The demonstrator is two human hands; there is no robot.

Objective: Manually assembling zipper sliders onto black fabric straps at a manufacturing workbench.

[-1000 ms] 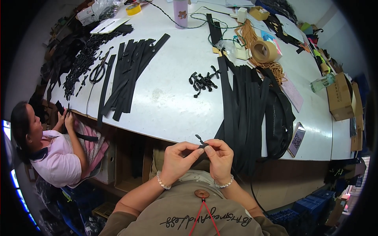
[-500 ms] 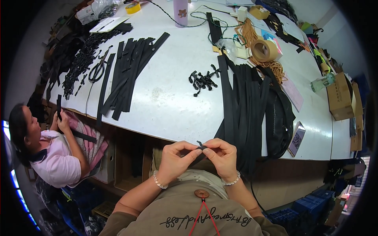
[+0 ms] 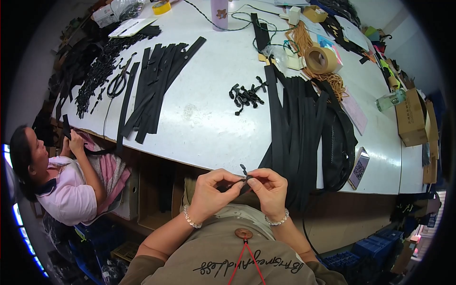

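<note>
Close to the table's front edge, my left hand (image 3: 216, 190) and my right hand (image 3: 269, 191) meet with thumbs and forefingers pinched. Between them is a black zipper strip (image 3: 245, 187), mostly hidden by my fingers. A small black zipper pull (image 3: 243, 169) sticks up from the pinch. Beyond my hands lies a small heap of black zipper pulls (image 3: 246, 97). A thick bundle of long black zipper strips (image 3: 297, 128) hangs over the edge beside my right hand.
Another pile of black strips (image 3: 159, 85) lies left of centre, near scissors (image 3: 117, 84). A co-worker (image 3: 66, 180) sits at the left, holding a black strip. On the right are a black bag (image 3: 338, 142), a phone (image 3: 358, 167), a tape roll (image 3: 321, 60) and a cardboard box (image 3: 412, 118).
The small pull stands higher above my fingertips, and my right fingers have shifted slightly. The co-worker's strip has tilted and their hands have moved a little.
</note>
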